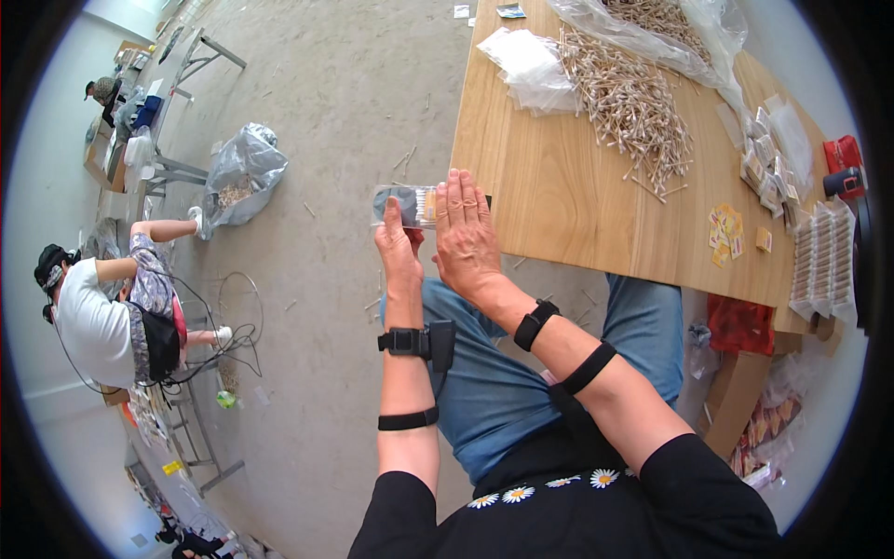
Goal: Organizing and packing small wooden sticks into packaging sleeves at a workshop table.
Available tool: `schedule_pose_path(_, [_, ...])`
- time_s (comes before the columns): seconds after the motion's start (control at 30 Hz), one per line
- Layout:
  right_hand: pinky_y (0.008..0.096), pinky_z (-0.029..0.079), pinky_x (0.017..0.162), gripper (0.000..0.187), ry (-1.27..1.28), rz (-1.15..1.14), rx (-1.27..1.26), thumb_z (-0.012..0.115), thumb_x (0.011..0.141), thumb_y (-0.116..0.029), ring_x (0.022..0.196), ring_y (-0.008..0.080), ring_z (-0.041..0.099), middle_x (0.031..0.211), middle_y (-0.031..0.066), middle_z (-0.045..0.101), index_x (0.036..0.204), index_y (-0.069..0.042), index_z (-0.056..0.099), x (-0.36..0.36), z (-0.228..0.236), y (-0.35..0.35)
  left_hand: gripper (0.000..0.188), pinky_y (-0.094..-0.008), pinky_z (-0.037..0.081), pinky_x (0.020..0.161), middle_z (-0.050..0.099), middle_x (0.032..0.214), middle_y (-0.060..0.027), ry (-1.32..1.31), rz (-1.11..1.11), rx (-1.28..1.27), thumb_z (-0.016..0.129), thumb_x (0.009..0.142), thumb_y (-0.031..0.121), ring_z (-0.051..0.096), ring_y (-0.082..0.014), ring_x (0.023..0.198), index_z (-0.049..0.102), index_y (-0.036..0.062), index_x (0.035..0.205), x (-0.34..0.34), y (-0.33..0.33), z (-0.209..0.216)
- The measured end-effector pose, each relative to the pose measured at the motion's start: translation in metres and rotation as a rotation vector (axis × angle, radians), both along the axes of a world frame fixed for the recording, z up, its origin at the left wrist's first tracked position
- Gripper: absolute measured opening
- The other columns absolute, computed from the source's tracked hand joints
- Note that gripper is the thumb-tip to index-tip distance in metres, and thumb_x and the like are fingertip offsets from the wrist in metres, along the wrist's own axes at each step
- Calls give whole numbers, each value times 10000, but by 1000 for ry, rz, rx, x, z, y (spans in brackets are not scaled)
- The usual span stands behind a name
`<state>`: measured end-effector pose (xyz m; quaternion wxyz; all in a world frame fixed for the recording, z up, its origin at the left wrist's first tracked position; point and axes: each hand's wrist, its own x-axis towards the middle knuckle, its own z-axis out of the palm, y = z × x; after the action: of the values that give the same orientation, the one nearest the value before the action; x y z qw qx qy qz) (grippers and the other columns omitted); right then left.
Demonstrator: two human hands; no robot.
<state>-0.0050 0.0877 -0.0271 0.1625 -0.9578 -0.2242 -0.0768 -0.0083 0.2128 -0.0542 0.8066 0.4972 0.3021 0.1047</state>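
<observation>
swab packet (424,207) between both hands (466,240)

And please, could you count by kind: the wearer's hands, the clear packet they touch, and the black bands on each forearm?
Hands (left hand, right hand): 2
Clear packet: 1
Left-forearm black bands: 2
Right-forearm black bands: 2
Total: 7

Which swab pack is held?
The clear pack in the left hand, partly covered by the right hand; other packs rest on the table, toward its right edge.
</observation>
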Motion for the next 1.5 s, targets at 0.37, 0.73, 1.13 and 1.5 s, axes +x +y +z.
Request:
schedule_pose_path(0.37, [466,155,1247,726,54,7,112,581,844,-135,1512,396,203,1592,278,249,1484,98,331,-1,6,-1,191,-264,555,589,648,874,21,-136,96,-108,729,940,230,644,-87,743,610,88,988,27,-14,-20])
schedule_pose_path(0.73, [482,120,1249,753,69,0,92,596,835,-163,1518,414,164,1598,283,227,1488,93,324,-3,7,3,174,-270,534,594,652,864,9,-156,81,-65,713,953,217,624,-86,719,621,69,962,25,-17,-16])
schedule_pose_path(1.13, [491,141,1244,749,66,104,91,593,828,-151,1513,409,194,1598,270,248,1488,94,337,-2,7,-8,180,-262,535,587,650,858,12,-140,103,-11,719,949,219,630,-85,712,621,70,966,25,-17,-15])
schedule_pose_path(1.5, [466,152,1249,736,48,15,81,601,831,-154,1513,396,203,1585,270,273,1480,84,349,-5,10,3,208,-267,549,591,650,874,9,-138,55,-146,720,947,257,649,-96,732,603,89,987,25,-12,-26])
